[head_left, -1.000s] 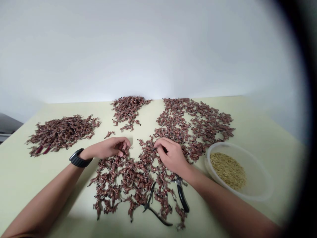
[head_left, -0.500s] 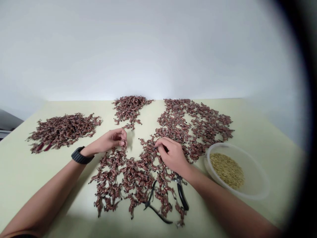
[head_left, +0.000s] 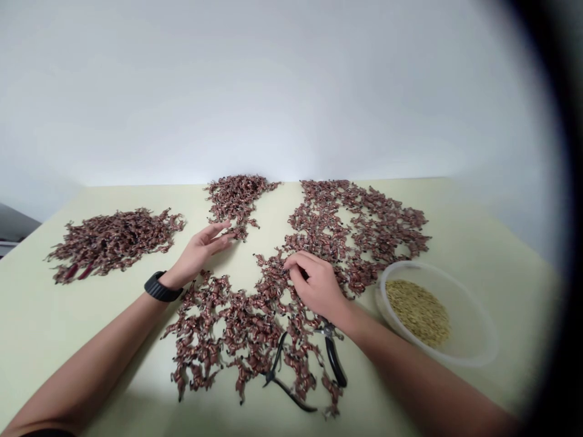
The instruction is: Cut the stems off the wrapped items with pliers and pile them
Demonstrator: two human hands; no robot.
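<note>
A pale green table filled most of the lower view, with a white wall behind it and a grey object at the far left edge. Small reddish-brown pieces covered much of the tabletop; too small to tell exactly what they were. They lay in a dense left heap, a top-centre heap, a looser right spread, and a near spread that ran into the right one beneath the right hand. A few dark red bits sat at the left heap's lower edge.

Right of the pieces stood a clear plastic bowl, holding a pale grain-like material. Black-handled pliers lay at the near edge of the pieces, just below the right hand. Beside them was a thin black-handled tool, partly among the pieces; could not tell if it was a separate tool.

The hands were well apart. The left hand was open with fingers spread, holding nothing visible, its fingertips near the bottom of the top-centre heap. The right hand was curled down, its fingertips on the pieces; could not tell whether it pinched any. A black watch sat on the left wrist.
</note>
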